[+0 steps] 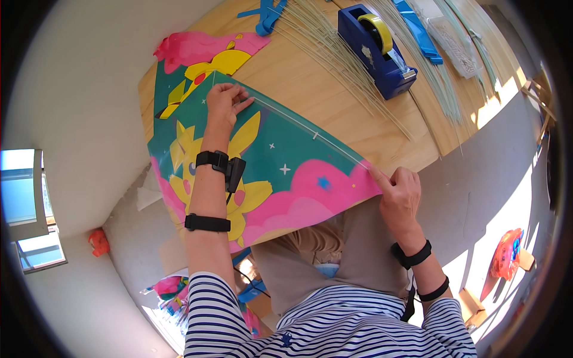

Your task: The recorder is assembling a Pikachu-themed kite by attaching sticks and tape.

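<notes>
The colourful printed sheet, teal with pink clouds and a yellow cartoon figure, lies flat on the near corner of the wooden table, its lower edge hanging over your lap. A thin pale stick runs along its upper edge. Your left hand presses down on the sheet's top corner, fingers curled over the stick's end. Your right hand pinches the sheet's right tip where the stick ends. Behind lie a bundle of thin sticks, a blue tape dispenser and a second printed sheet.
</notes>
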The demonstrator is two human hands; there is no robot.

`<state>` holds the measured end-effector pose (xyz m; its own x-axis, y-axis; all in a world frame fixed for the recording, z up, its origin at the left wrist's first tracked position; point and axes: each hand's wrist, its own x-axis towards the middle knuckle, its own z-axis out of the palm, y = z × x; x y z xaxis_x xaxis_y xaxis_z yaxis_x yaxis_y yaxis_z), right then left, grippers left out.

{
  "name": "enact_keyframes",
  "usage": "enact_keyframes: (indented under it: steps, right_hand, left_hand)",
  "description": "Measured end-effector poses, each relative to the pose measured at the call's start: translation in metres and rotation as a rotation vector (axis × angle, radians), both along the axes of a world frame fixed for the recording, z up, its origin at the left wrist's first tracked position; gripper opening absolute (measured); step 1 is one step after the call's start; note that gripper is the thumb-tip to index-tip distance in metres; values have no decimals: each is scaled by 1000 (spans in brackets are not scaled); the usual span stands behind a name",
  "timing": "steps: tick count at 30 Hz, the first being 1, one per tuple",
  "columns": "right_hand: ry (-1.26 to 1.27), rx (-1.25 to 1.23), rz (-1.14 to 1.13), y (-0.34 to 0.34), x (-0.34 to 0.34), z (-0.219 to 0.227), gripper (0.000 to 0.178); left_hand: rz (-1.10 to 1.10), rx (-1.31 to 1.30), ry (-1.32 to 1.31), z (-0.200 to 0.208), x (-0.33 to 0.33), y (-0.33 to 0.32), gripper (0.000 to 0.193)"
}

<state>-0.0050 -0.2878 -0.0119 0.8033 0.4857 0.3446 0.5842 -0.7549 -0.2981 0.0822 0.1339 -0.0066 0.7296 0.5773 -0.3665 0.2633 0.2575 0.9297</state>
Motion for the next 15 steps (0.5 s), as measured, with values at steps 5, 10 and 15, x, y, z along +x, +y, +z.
enact_keyframes:
  steps: [5, 10, 15]
  right_hand:
    - [-36, -66, 60, 0, 1, 1, 48]
    - [-36, -95, 82, 1, 2, 2, 46]
    - [-41, -128, 103, 2, 4, 3, 45]
  left_hand:
    - [2, -14, -10, -4, 0, 1, 12]
    - [-8, -11, -4, -6, -1, 4, 13]
    - [-13, -20, -5, -9, 0, 5, 14]
